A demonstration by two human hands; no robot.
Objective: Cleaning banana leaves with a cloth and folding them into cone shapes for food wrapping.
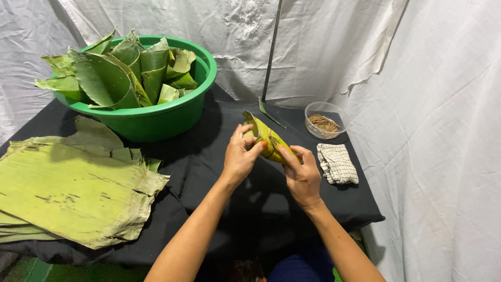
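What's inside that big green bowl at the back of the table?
The green basin holds banana-leaf pieces rolled into cones, standing upright and crowded together, their tips rising above the rim. Whatever lies beneath them, and the basin's bottom, is hidden by the leaves.

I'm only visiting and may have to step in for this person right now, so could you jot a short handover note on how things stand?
Left hand: grips the upper, open end of a rolled green-yellow banana-leaf cone, held above the black cloth-covered table.
Right hand: holds the cone's lower, pointed end.
Around: round green plastic basin at back left, full of rolled leaf cones; stack of flat banana leaves on the left; small clear bowl of thin wooden sticks and a folded checked cloth on the right.
Done: many cones are in the basin.
Left: the cone in hand shows no stick in it; flat leaves remain.
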